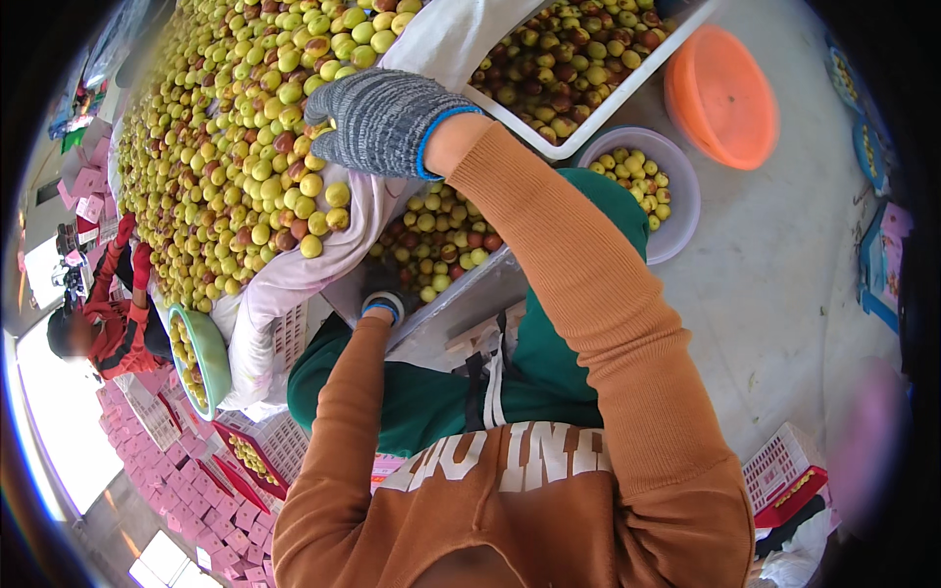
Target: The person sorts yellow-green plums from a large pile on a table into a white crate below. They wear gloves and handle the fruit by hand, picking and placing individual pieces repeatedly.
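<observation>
My right hand (386, 121), in a grey knitted glove with a blue cuff, reaches across to the edge of a large heap of jujubes (242, 162). A yellow-green fruit shows between its curled thumb and fingers. The heap, green-yellow with brown-red patches, lies on a pale cloth (294, 283) draped over the table's edge. Lower down, my gloved left hand (386, 290) is at the near end of a crate holding more jujubes (441, 235). Its fingers are dark and blurred, so what they hold is unclear.
Right of my arm stand a white-rimmed crate (562, 151) of browner jujubes, a lilac basin (684, 213) with jujubes and an orange basin (724, 99). A green basin (220, 353) sits left. Beyond it are a person in red gloves (121, 331) and pink boxes (191, 507).
</observation>
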Motion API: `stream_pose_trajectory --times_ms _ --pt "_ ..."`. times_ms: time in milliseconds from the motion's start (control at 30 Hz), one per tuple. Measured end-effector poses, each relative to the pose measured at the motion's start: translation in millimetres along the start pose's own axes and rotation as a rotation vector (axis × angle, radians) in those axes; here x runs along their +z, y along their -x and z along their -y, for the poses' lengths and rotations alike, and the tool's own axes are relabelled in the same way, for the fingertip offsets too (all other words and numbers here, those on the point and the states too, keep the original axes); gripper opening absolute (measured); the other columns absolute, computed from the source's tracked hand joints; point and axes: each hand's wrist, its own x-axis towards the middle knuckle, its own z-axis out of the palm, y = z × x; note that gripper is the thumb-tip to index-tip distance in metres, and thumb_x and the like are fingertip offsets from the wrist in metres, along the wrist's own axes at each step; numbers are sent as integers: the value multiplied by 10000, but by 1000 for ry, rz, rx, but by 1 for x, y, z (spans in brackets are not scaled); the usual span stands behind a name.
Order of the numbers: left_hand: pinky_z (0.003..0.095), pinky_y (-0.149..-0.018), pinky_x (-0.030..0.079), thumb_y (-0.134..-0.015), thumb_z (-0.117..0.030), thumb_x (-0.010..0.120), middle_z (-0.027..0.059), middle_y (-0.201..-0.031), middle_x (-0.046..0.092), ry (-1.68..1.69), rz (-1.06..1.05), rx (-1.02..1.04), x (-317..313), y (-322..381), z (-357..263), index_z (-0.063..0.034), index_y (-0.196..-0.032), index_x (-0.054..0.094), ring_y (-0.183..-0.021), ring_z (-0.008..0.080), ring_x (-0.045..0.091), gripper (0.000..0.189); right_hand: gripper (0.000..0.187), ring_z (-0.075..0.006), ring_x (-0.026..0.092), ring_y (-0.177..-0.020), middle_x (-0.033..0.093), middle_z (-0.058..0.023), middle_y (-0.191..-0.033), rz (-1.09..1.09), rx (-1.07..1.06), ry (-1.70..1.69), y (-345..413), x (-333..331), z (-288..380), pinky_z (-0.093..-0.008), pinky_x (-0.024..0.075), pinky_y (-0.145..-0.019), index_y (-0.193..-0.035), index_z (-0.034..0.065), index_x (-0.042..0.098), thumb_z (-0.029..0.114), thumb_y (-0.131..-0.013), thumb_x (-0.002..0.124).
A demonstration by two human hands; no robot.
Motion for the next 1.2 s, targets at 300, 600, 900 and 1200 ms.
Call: stream_pose_trajectory --times_ms 300,600,900,1200 --pt "438 -1080 318 -744 -301 681 222 -1444 353 66 -198 12 4 -9 -51 -29 -1480 181 -1312 380 369 931 422 -298 610 -1090 628 -145 -1202 124 17 77 -4 3 6 -409 467 -967 -1220 83 605 354 -899 568" --pt "341 -1131 301 -697 -100 771 222 -1505 312 638 -135 246 -38 -30 -81 -44 -1515 147 -1396 335 313 1030 431 -310 619 -1062 638 -151 -1170 163 -41 118 -8 6 12 -421 473 -956 -1219 74 596 371 -910 556" --pt "366 -1110 318 -853 -292 633 205 -1484 352 586 -83 117 -33 16 -47 -67 -1451 354 -1350 347 375 697 262 -291 651 -968 675 -143 -1038 -160 -128 -89 -15 6 -22 -374 500 -886 -1099 75 660 238 -900 612" --pt "369 -1011 424 -895 -240 616 172 -1342 540 724 14 187 -54 108 -11 -74 -1330 526 -1221 339 520 475 275 -58 524 -627 621 7 -820 -44 229 -643 35 -15 13 -199 443 -552 -1183 56 632 134 -919 616"
